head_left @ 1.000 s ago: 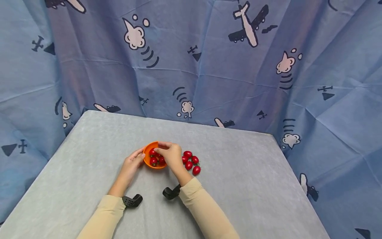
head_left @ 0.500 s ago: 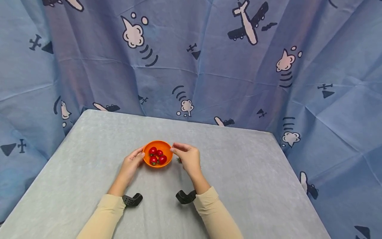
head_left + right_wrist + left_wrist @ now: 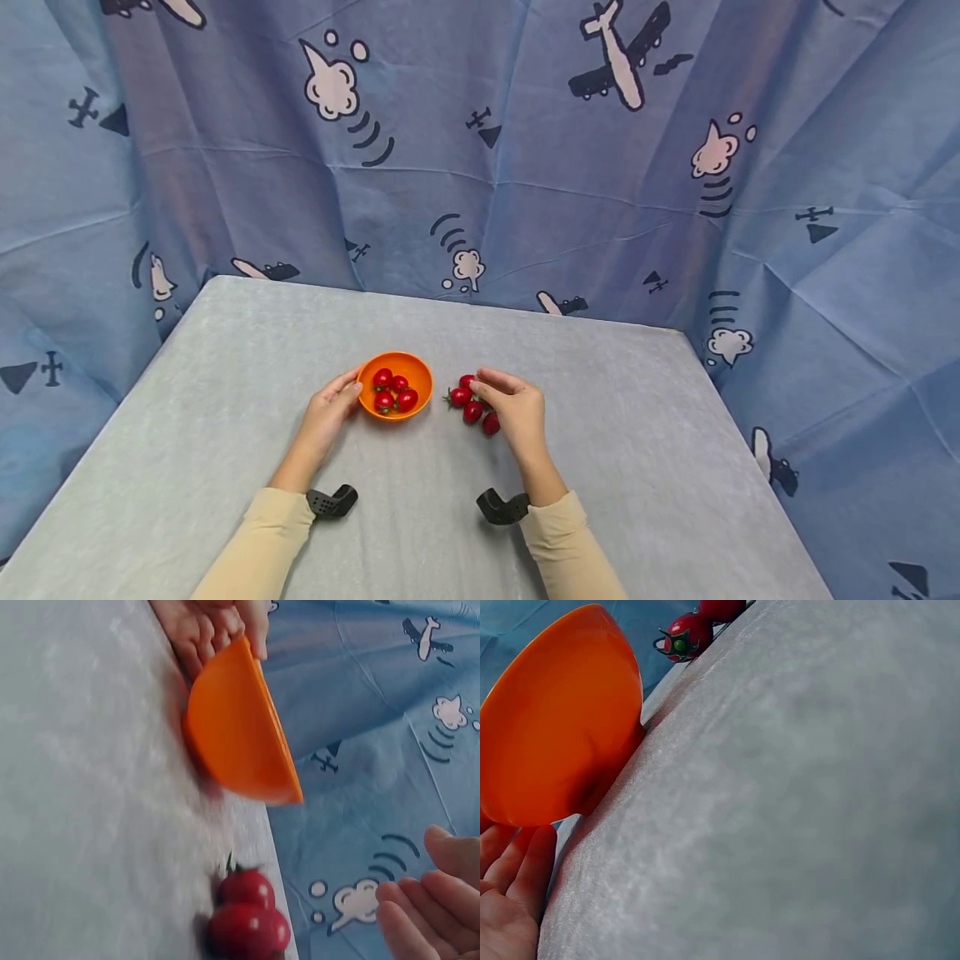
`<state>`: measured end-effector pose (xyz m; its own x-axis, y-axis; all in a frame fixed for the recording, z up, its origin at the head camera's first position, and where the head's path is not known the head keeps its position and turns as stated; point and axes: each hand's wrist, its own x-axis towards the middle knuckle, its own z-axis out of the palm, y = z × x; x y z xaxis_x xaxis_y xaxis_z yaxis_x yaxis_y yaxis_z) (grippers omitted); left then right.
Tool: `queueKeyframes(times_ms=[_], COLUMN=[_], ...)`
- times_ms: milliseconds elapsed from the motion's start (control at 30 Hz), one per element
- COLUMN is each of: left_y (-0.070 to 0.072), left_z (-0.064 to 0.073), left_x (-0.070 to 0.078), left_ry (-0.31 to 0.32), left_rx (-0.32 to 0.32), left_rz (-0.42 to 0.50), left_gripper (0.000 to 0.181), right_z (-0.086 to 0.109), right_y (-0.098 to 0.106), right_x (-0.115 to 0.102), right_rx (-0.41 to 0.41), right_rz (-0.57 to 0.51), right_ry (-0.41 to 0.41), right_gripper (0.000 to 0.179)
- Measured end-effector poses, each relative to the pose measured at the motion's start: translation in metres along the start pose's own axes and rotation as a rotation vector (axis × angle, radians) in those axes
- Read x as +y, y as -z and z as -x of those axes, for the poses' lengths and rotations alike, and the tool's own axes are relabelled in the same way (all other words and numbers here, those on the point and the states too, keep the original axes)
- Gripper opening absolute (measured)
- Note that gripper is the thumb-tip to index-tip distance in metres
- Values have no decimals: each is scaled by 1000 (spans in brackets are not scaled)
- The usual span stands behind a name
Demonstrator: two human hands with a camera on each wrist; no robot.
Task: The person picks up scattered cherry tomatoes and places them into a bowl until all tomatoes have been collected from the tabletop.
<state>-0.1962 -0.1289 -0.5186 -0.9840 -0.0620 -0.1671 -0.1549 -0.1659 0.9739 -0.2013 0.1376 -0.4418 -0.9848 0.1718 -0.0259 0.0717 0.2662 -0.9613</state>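
Observation:
An orange bowl point(image 3: 423, 402) stands on the table with several red cherry tomatoes point(image 3: 407, 400) inside. My left hand point(image 3: 330, 408) holds its left side, thumb at the rim and fingers along the outer wall, as the right wrist view also shows. To the right of the bowl lies a cluster of loose cherry tomatoes point(image 3: 472, 412), some with green stems. Just over the right part of that cluster hovers my right hand point(image 3: 523, 412), thumb and fingers apart with nothing between them; it hides some of the fruit. The left wrist view shows the bowl's outside point(image 3: 570, 727) and left fingers point(image 3: 532, 862).
A pale grey cloth covers the table point(image 3: 637, 433). Behind it and along the sides hangs a blue curtain point(image 3: 420, 192) printed with planes and clouds. Black wrist cameras point(image 3: 333, 502) sit on both wrists above beige sleeves.
My right hand has come out of the bowl and moved right to above the loose tomatoes, after letting go of a tomato in the bowl. The left hand stays at the bowl.

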Motion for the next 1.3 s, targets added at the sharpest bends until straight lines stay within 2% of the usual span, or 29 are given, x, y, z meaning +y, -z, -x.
queueKeyframes(times_ms=[300,500,733,933,1300], left_y=[0,0,0,0,0], left_z=[1,0,0,0,1], left_x=[-1,0,1,2,2], left_ry=[-17,-23,-4,-7,-14], left_rx=[-4,-14,-13,-7,-8], left_rz=[13,18,21,20,23], left_gripper=[47,47,47,46,47], right_z=[5,5,7,7,7], right_y=[25,33,35,33,28], right_x=[17,27,41,51,59], right_rx=[26,79,76,54,10], right_rz=[36,62,92,78,69], right_ry=[-55,-83,-114,-128,-141], right_gripper=[26,28,32,35,41])
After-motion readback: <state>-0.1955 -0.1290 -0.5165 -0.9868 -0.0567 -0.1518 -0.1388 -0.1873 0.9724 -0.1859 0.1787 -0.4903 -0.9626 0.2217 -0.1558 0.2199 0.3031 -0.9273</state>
